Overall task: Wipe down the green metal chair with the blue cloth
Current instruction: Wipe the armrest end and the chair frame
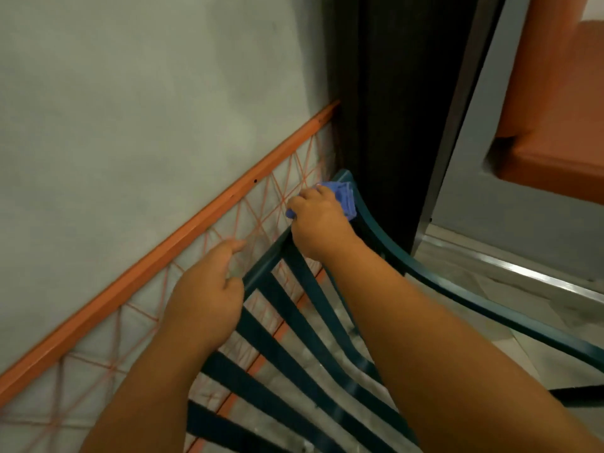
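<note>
Right hand (318, 220) closed on blue cloth (343, 197), pressing it on the far corner of the green metal chair (425, 273). Left hand (209, 289) grips the back's left edge, steadying. Slats and near rail likely not yet wiped; progress unclear.

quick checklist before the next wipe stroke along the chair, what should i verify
1. Cloth gripped by right hand: ok.
2. Cloth touching the chair at its top corner: ok.
3. Left hand steadying the frame by the slats: ok, fingers on the bar.
4. Path down the curved rail free of objects: ok.
5. Clean face of cloth against the metal: cannot tell, hidden under the hand.
6. Slats already wiped: cannot tell.
</note>
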{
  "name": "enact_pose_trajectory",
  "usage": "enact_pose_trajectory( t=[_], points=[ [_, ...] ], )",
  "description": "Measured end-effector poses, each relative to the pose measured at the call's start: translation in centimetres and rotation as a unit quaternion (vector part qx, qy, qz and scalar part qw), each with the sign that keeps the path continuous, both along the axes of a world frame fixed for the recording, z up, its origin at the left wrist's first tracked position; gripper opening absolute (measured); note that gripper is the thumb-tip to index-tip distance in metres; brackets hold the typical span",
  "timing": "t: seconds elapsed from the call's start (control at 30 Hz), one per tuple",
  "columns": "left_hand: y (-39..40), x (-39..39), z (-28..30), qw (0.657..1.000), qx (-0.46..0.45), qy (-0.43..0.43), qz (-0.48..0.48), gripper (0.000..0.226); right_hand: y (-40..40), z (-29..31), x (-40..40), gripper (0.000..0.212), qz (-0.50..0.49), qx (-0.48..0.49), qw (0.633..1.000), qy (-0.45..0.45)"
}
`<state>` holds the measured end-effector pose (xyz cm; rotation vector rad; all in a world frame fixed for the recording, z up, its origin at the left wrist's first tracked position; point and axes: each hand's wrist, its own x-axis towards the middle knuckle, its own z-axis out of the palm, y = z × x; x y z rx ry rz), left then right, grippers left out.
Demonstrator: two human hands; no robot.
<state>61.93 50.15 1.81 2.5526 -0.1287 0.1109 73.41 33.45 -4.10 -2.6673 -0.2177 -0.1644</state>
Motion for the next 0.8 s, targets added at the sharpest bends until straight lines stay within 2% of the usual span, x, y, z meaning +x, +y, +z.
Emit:
enact_pose_trajectory(
  t=[0.13, 0.23, 0.33, 0.47, 0.53, 0.63, 0.8],
  points=[
    [3.3, -2.2, 1.7, 0.999, -0.052, 0.007, -0.004, 0.049, 5.1, 2.0, -5.1, 0.035, 0.046, -0.073, 0.995, 0.048],
    [5.8, -4.2, 2.5, 0.996, -0.083, 0.026, 0.013, 0.046, 8.6, 2.8, -9.1, 0.038, 0.083, -0.085, 0.991, 0.063],
    [7.7, -5.9, 2.7, 0.995, -0.091, 0.036, 0.029, 0.044, 12.0, 2.7, -13.4, 0.043, 0.126, -0.046, 0.989, 0.062],
    [9.3, -7.8, 2.0, 0.994, -0.091, 0.046, 0.034, 0.043, 15.6, -0.3, -19.7, 0.048, 0.176, 0.109, 0.978, -0.019],
    [9.7, -9.0, 1.2, 0.997, -0.066, 0.036, 0.032, 0.044, 16.8, -2.2, -22.7, 0.05, 0.207, 0.154, 0.965, -0.053],
    [10.2, -10.6, -0.2, 0.999, -0.011, 0.028, 0.014, 0.045, 18.1, -4.1, -25.9, 0.045, 0.235, 0.188, 0.949, -0.094],
    [10.8, -11.8, -1.9, 0.997, 0.021, 0.069, 0.002, 0.045, 19.6, -7.1, -28.6, 0.044, 0.211, 0.169, 0.955, -0.119]
  ],
)
